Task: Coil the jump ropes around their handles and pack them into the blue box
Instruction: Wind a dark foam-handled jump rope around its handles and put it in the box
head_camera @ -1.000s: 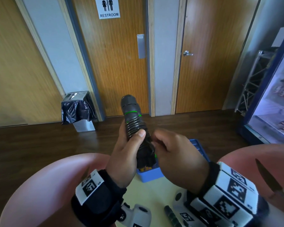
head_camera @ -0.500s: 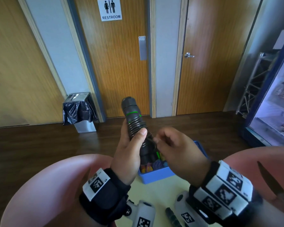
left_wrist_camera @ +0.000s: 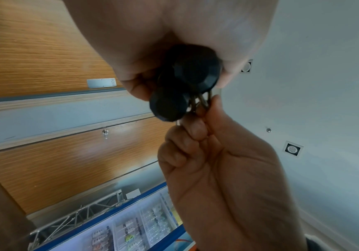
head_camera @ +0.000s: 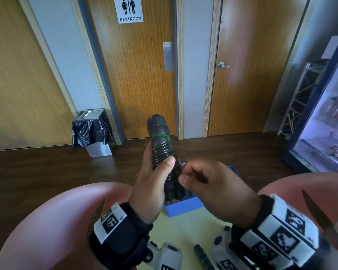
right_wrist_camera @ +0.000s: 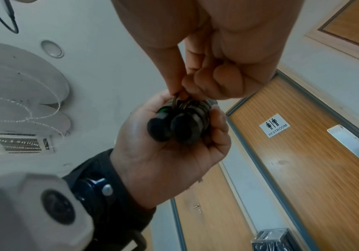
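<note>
My left hand (head_camera: 151, 184) grips a pair of black jump-rope handles (head_camera: 160, 145) held upright side by side, with dark rope coiled tightly round their middle and a thin green band near the top. Their two round butt ends (left_wrist_camera: 187, 83) show in the left wrist view and again as handle ends (right_wrist_camera: 174, 129) in the right wrist view. My right hand (head_camera: 207, 184) pinches the rope loops (right_wrist_camera: 179, 101) at the lower part of the coil. The blue box (head_camera: 183, 207) sits just behind and below both hands, mostly hidden, with coloured items inside.
A pale table top (head_camera: 183, 228) lies under the hands, with another dark handle (head_camera: 202, 257) on it near the front edge. Pink chair backs (head_camera: 53, 221) stand left and right. A lined bin (head_camera: 92, 131) stands by the wall, a lit fridge (head_camera: 324, 133) at right.
The view has tilted down a little. My right hand's fingers have shifted along the lower coil while the left hand keeps its grip on the handles.
</note>
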Demonstrator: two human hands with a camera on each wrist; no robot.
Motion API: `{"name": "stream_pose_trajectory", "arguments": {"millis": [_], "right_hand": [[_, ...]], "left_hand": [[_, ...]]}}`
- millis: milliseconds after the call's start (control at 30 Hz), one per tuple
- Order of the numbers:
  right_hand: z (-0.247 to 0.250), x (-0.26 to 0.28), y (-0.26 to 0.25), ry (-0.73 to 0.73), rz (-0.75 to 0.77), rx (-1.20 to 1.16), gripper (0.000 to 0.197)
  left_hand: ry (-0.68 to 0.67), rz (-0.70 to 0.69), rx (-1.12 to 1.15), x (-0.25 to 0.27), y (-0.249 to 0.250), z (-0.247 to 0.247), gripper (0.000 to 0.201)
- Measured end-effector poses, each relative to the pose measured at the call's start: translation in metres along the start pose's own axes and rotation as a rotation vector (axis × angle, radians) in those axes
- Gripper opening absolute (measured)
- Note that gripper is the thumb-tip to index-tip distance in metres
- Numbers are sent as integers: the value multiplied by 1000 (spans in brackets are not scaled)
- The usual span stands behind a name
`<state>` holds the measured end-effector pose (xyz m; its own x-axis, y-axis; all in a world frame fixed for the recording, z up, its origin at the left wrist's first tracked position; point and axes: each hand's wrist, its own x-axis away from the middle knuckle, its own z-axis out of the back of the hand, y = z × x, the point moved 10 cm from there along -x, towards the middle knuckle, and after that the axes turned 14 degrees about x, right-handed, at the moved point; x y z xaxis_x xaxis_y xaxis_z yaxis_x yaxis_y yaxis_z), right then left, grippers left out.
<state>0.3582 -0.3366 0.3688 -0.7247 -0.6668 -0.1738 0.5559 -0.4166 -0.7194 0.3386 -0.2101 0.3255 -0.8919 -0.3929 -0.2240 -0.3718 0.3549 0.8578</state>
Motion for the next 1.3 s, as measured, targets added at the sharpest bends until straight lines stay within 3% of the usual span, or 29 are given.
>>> {"name": "stream_pose_trajectory", "arguments": {"millis": [233, 433, 700, 1300], "right_hand": [[-2, 0, -7, -35, -25, -26, 24], [-2, -2, -5, 65, -63, -72, 27], [-1, -8, -2, 93, -115, -137, 24], [-12, -23, -1, 34, -195, -200, 26]], "left_hand": [[-11, -9, -38, 2, 2, 1, 57], [4, -9, -40, -1, 2, 2, 60], [13, -52, -66, -1, 9, 1, 61], [86, -132, -162, 0, 25, 9, 64]]}}
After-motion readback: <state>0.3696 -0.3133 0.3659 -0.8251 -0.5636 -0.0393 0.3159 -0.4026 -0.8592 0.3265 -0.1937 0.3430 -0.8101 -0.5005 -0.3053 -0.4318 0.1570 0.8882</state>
